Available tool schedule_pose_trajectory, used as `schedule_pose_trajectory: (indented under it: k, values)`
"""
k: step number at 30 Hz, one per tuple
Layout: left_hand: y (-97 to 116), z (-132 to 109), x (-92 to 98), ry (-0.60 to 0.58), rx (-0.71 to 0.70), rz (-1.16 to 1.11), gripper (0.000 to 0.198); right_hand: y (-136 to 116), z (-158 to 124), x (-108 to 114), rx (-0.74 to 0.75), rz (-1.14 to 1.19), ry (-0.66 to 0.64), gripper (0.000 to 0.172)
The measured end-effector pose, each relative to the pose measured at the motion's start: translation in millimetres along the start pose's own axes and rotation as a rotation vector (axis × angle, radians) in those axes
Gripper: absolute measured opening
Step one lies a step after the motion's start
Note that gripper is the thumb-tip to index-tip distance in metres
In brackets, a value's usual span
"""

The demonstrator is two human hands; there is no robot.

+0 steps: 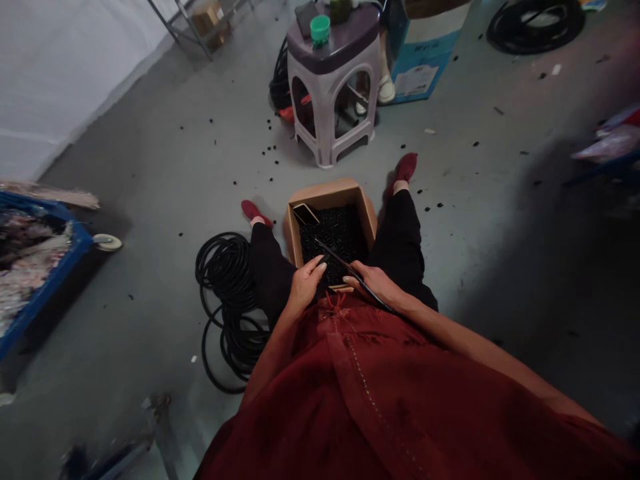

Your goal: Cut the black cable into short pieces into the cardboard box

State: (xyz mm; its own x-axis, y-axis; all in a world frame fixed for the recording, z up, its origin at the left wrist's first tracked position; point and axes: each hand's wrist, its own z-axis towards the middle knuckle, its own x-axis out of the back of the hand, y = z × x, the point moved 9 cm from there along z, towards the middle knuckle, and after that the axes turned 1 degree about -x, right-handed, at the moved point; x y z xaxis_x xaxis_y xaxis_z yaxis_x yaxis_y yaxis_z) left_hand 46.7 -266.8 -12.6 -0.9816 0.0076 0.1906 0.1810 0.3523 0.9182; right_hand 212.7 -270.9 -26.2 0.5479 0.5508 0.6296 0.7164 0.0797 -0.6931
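Observation:
I sit on the floor with a cardboard box [300, 240] between my legs, filled with small black pieces [337, 233]. My right hand [375, 283] is closed on a thin black tube [345, 263] that slants up-left over the box. My left hand [307, 283] is at the box's near edge, fingers pinched at something small and black beside the tube; I cannot make it out. A phone-like flat object [305, 213] leans in the box's far left corner.
A coil of black hose [227, 307] lies left of my leg. A plastic stool [333, 87] with a green cup [320, 28] stands ahead, a blue-and-white box [423, 60] behind it. A blue cart [45, 273] is at left. Another hose coil [535, 27] lies far right. Black bits scatter the floor.

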Motion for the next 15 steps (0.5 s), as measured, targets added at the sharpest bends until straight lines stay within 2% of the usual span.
schedule_pose_trajectory:
  k: [7, 15]
  values:
    - [-12.8, 4.4, -8.2, -0.047, -0.026, 0.03, 0.039, 12.5, -2.0, -7.0, -0.022, -0.033, -0.037, 0.03]
    - [-39.8, 11.2, -13.0, -0.068, 0.008, 0.109, 0.038, 30.2, -1.9, -18.8, -0.05, -0.02, -0.093, 0.035]
